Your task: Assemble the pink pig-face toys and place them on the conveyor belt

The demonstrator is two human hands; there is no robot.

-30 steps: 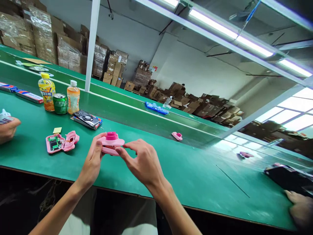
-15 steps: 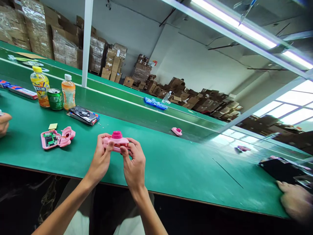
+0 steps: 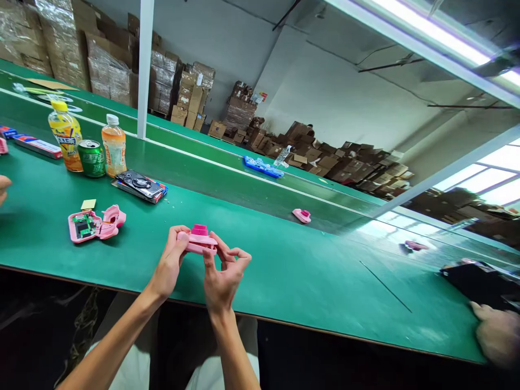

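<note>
Just above the table's near side I hold a pink toy camera (image 3: 198, 247) with its darker pink lens barrel pointing up. My left hand (image 3: 167, 271) is closed on its left end, thumb on the near side. My right hand (image 3: 222, 281) pinches the right end between thumb and index finger, the other fingers bent away from it. A gap shows between the two casing halves at that end. To the left, an opened pink casing (image 3: 104, 223) lies on the green table with a green circuit board (image 3: 84, 225) in it. A small yellowish square (image 3: 88, 204) lies behind it.
Left and behind stand a yellow-capped bottle (image 3: 65, 135), a green can (image 3: 91, 158) and an orange drink bottle (image 3: 114, 146), near a phone (image 3: 140, 184) on a box. Another pink camera (image 3: 301, 215) lies farther back. At right, another person's hand (image 3: 498, 333) is beside a black object (image 3: 479, 287).
My right fingers have uncurled and spread off the camera's right end, leaving more of its side seam visible. The view has shifted slightly. At the left edge, another person's hand has drawn back.
</note>
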